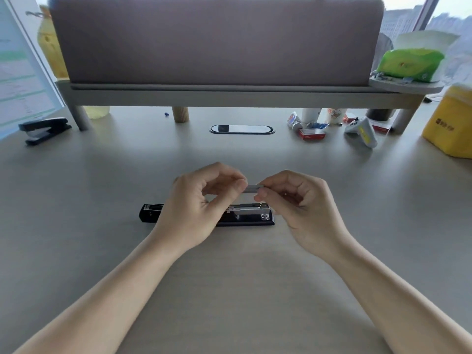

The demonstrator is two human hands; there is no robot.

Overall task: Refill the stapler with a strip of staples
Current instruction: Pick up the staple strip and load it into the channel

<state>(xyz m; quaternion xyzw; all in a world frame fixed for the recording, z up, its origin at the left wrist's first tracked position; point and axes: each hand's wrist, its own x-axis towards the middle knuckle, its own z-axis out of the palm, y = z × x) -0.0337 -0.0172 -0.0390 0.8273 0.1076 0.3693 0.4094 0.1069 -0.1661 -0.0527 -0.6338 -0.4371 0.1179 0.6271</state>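
A black stapler (251,216) lies flat on the desk, opened out lengthwise, with its metal staple channel showing at the right. My left hand (196,208) covers its middle. Just above the stapler a short silver strip of staples (252,188) is held level between both hands. My left hand pinches its left end with thumb and forefinger. My right hand (296,203) pinches its right end the same way. The strip hangs a little above the metal channel, not touching it.
A second black stapler (44,130) sits at the far left. A red staple box (312,134), a white controller (361,131) and small clutter lie at the back right. A yellow bag (450,123) stands at the right edge. A grey desk divider (217,47) closes the back.
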